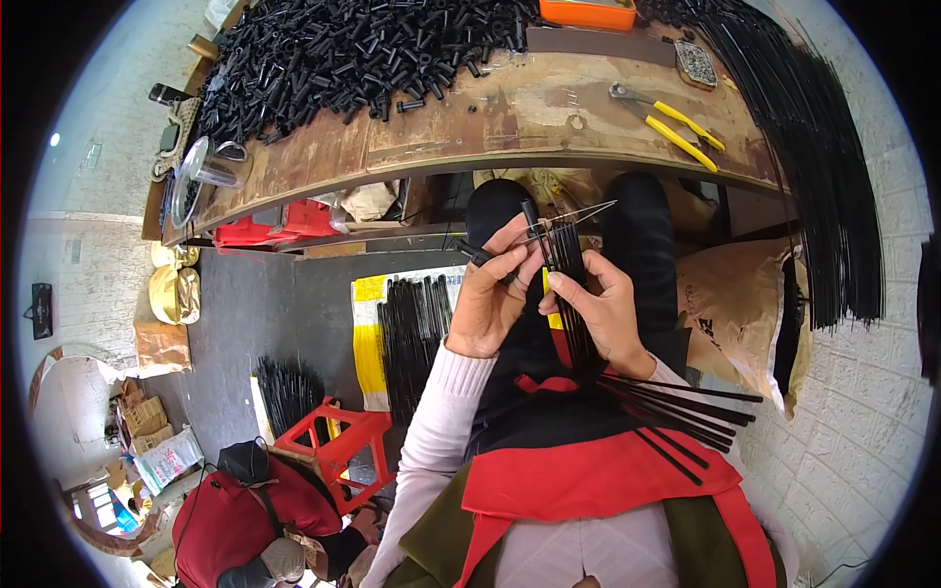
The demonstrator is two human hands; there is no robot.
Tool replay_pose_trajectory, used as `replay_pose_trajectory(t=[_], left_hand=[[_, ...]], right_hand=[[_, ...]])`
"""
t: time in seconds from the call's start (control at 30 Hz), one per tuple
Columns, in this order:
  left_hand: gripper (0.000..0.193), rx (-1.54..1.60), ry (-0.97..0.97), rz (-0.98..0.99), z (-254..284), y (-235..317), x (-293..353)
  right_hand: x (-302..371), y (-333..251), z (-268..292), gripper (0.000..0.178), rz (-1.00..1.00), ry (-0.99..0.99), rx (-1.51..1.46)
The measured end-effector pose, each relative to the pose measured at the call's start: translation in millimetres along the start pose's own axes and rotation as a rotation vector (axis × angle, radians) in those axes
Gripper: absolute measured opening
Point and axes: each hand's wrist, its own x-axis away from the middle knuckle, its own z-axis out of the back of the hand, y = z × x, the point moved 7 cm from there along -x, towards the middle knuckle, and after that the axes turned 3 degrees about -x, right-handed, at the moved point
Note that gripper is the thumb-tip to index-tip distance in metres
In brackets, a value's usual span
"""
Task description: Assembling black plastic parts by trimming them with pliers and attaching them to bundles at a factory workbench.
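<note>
A worn wooden workbench (549,108) stands over a dark floor (265,304), white brick wall (863,392) at right.

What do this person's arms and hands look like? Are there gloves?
No gloves: the left hand and right hand are both bare. Both arms have long, pale pinkish-white sleeves. The left one ends in a ribbed cuff at the wrist.

Head fisheye, close above hands (612,312), facing down; rim perhaps warped.
</note>
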Motion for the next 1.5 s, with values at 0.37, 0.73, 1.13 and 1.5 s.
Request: replay_pose_trajectory(t=[0.37, 0.73, 1.13, 1.5], left_hand=[[0.025, -0.226, 0.123, -0.215, -17.1, 4.3, 7.1], [0.017, -0.143, 0.087, -0.185, -16.0, -0.2, 5.3], [0.035, -0.231, 0.097, -0.180, -25.5, 9.4, 4.2], [0.041, -0.247, -0.027, -0.090, -26.1, 11.7, -0.2]], right_hand=[[6.4, -2.0, 0.8, 0.016, 0.000, 0.034, 0.054], [5.5, -1.4, 3.9, 0.017, -0.067, -0.010, 0.037], [-2.5, -18.1, 1.2, 0.017, -0.048, -0.061, 0.007], [-4.3, -26.8, -1.4, 0.021, -0.135, -0.171, 0.012]])
